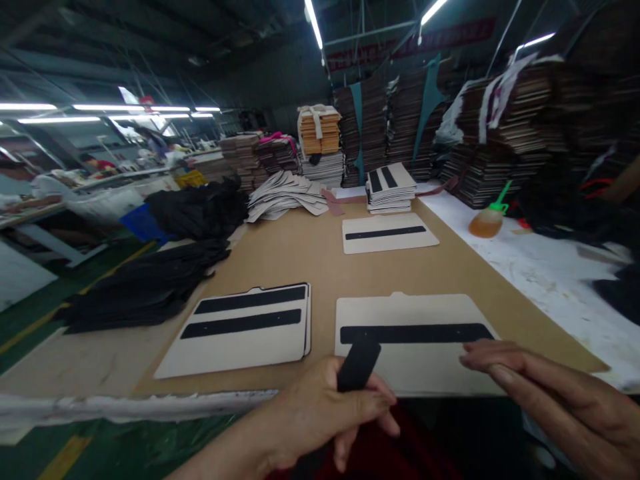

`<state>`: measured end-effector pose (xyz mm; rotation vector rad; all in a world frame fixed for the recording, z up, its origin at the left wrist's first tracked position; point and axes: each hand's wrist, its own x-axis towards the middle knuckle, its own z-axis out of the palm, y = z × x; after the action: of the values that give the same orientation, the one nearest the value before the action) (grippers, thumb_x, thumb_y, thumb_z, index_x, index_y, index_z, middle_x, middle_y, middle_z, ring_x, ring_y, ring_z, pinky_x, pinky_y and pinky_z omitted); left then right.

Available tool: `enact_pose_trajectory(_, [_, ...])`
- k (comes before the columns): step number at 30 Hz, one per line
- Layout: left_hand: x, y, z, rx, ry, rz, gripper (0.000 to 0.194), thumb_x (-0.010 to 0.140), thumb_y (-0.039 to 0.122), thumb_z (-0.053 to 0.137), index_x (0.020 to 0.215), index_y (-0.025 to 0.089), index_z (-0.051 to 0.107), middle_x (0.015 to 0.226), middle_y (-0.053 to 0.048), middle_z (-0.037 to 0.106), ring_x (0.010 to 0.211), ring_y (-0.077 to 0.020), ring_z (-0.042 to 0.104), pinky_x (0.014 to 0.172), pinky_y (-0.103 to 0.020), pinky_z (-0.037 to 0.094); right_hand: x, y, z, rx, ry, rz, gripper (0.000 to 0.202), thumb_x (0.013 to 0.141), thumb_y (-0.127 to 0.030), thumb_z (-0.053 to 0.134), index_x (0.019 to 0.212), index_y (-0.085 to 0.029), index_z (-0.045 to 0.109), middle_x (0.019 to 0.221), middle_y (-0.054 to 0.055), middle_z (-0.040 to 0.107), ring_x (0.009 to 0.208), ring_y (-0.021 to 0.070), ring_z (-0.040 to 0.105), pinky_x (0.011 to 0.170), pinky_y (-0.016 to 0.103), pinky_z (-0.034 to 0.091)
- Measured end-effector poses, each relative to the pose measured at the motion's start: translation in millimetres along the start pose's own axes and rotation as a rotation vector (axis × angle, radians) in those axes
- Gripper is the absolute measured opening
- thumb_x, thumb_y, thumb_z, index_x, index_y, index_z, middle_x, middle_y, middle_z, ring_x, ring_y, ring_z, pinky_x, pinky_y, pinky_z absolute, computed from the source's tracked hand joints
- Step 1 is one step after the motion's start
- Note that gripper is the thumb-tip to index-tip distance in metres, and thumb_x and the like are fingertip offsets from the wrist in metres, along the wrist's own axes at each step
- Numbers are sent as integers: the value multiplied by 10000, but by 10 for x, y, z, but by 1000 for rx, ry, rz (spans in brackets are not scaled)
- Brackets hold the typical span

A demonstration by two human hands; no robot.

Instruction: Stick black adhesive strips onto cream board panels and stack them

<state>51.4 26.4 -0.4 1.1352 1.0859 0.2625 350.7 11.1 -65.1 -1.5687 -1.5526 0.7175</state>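
My left hand [330,407] is closed round a black strip [359,363] at the table's front edge, the strip's upper end standing above the thumb. My right hand [540,383] holds nothing; its fingers are stretched out over the right end of a black strip [415,333] lying on a cream panel [425,373]. Whether the fingertips touch it I cannot tell. To the left lies a cream panel [230,350] with two black strips across it, on top of another dark-edged piece. Farther back is a cream panel [390,244] with one black strip.
Stacked panels [390,200] and a fanned pile of pale pieces [285,193] stand at the back. Black fabric [145,287] lies at the left. A bottle [486,222] with a green spout is on the right. Tall bundles and other people are beyond.
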Motion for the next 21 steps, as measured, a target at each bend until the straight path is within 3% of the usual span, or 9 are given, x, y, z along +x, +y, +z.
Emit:
enact_pose_trajectory(3, [199, -62, 77, -179, -96, 71, 320, 745, 406, 713, 934, 155, 654, 792, -37, 733, 371, -26, 439, 382, -148, 344, 28, -411, 300, 152, -217, -5, 322, 902, -571, 523, 914, -308, 709, 1038, 10, 709, 1043, 241, 643, 895, 348, 565])
enact_pose_trajectory(7, [322, -100, 191, -237, -94, 132, 314, 700, 391, 766, 835, 143, 628, 639, 6, 652, 352, -35, 430, 347, -146, 313, 54, -754, 607, 356, -315, -29, 272, 928, -487, 541, 1090, -308, 666, 891, -12, 688, 851, 170, 661, 767, 256, 552])
enact_pose_trajectory(11, [352, -129, 239, -261, -54, 225, 391, 807, 504, 675, 928, 134, 633, 706, -24, 679, 373, -35, 476, 367, -136, 349, 78, -717, 626, 434, -160, -66, 167, 891, -415, 625, 894, -276, 718, 941, -1, 682, 879, 158, 639, 779, 221, 512])
enact_pose_trajectory(14, [368, -168, 257, -313, -28, 207, 498, 859, 572, 584, 1085, 131, 627, 948, -117, 734, 479, -67, 605, 458, -162, 465, 115, -607, 564, 552, -51, 82, 191, 830, -433, 703, 818, -242, 703, 811, 3, 680, 800, 158, 627, 723, 216, 506])
enact_pose_trajectory(16, [388, -173, 285, -339, 1, 196, 534, 849, 601, 583, 1074, 119, 638, 981, -141, 735, 550, -94, 654, 511, -180, 502, 125, -572, 560, 657, -25, 174, 232, 818, -451, 723, 808, -223, 676, 761, 0, 662, 764, 145, 613, 700, 205, 497])
enact_pose_trajectory(18, [421, -147, 336, -379, 27, 212, 532, 840, 606, 594, 1034, 114, 648, 901, -125, 738, 582, -112, 667, 524, -185, 504, 102, -584, 602, 801, -99, 219, 237, 850, -457, 699, 886, -228, 653, 763, -6, 641, 728, 132, 598, 690, 219, 502])
enact_pose_trajectory(21, [486, -79, 460, -400, 64, 298, 534, 865, 613, 542, 899, 94, 665, 754, -95, 707, 570, -115, 642, 528, -193, 494, 28, -668, 698, 1046, -366, 287, 234, 892, -447, 654, 971, -231, 611, 615, -50, 508, 521, 105, 505, 559, 252, 495])
